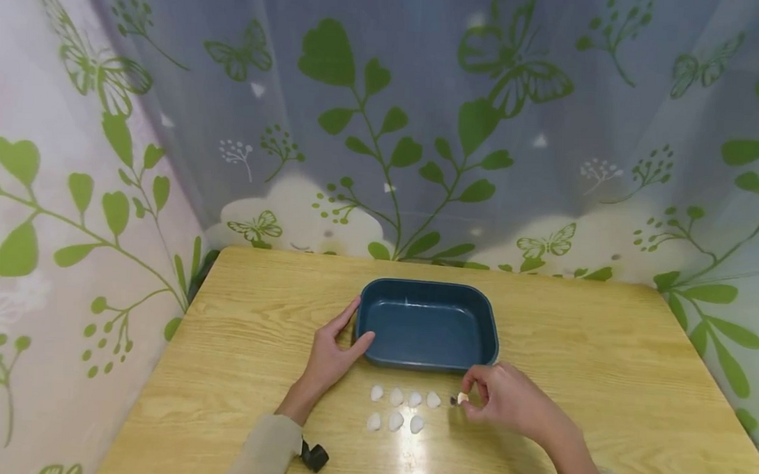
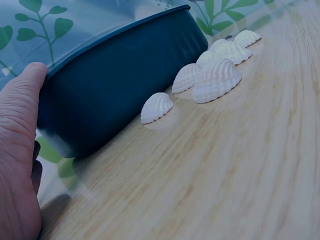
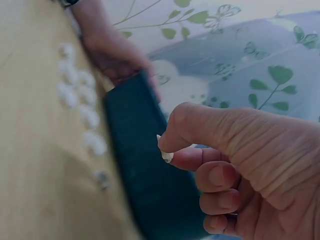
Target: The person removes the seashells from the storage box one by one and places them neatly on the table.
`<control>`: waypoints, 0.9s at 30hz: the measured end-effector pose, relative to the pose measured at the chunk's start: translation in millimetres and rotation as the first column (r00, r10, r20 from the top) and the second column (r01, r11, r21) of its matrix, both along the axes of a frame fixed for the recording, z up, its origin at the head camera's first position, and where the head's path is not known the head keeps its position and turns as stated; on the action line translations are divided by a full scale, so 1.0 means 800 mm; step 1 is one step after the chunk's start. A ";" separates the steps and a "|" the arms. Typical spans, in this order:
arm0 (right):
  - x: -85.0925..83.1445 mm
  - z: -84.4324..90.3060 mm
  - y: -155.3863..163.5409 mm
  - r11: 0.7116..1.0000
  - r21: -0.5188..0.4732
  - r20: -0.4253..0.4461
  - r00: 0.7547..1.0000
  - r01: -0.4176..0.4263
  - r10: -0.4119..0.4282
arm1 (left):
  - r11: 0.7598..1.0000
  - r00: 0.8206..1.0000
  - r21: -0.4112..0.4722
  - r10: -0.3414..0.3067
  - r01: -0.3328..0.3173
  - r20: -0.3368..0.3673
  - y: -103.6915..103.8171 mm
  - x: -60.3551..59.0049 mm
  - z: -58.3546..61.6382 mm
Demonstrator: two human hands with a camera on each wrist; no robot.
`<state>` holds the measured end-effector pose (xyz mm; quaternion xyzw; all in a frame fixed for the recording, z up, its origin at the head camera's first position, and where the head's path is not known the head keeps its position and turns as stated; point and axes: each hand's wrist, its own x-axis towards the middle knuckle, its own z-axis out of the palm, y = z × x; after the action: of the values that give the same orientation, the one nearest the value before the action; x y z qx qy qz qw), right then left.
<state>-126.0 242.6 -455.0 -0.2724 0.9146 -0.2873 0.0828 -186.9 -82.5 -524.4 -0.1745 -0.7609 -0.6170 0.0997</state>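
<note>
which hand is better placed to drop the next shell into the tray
Right. The right hand already pinches a small white ridged shell beside the dark blue plastic tray, so it probably needs only a short lift over the near rim. The left hand braces the tray's corner.

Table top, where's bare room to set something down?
The table is bare right of the blue tray and left of the left hand. It is crowded before the tray: shells between both hands; the right hand pinches one.
</note>
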 end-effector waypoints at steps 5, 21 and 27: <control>0.001 -0.024 0.011 1.000 0.016 0.047 0.999 -0.006 0.005 | 1.000 1.000 -0.009 0.001 -0.001 -0.002 0.001 0.000 -0.002; -0.015 -0.055 0.022 0.998 0.058 -0.013 1.000 -0.019 0.019 | 1.000 1.000 0.004 0.001 -0.001 -0.017 -0.001 -0.022 -0.045; -0.012 -0.054 0.022 0.998 0.058 -0.026 1.000 -0.006 0.008 | 1.000 0.999 -0.024 0.007 -0.008 -0.031 -0.003 -0.019 -0.047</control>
<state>-135.7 260.1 -498.6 -0.2767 0.9226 -0.2568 0.0797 -202.1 -84.8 -562.2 -0.1823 -0.7674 -0.6045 0.1116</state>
